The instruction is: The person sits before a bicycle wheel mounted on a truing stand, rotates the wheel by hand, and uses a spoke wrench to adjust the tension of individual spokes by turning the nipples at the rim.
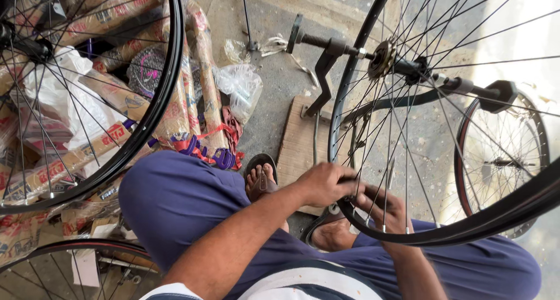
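The fingers (341, 186) of the left hand (322, 183) are curled and pressed together over the lower rim of the black bicycle wheel (350, 212), apparently pinching at the base of a spoke; what lies under the fingertips is hidden, so I cannot tell whether a small tool is held. The right hand (385, 209) sits just beside it, behind the spokes, fingers partly closed around a spoke or the rim's inner face; its exact grip is blurred. The wheel stands upright in a black truing stand (324, 72), its hub (385, 58) clamped between the stand's arms, and the stand's foot rests on a wooden board (294, 142) on the concrete floor (274, 72). The person's sandalled foot (261, 180) presses near the board's edge. Judged risks: both hands work among closely spaced spokes, so a turn of the wheel could trap a finger between spoke and stand arm; the right hand, threaded through the spokes, is the more exposed. The board looks held only by the foot, so a shift of weight could let the stand tip. A slip at the spoke base could scrape knuckles on the rim. A second wheel (501, 160) leans close at the right, and another wheel (157, 101) rests over wrapped paper parcels (116, 90) at the left; either could slide into the working area.
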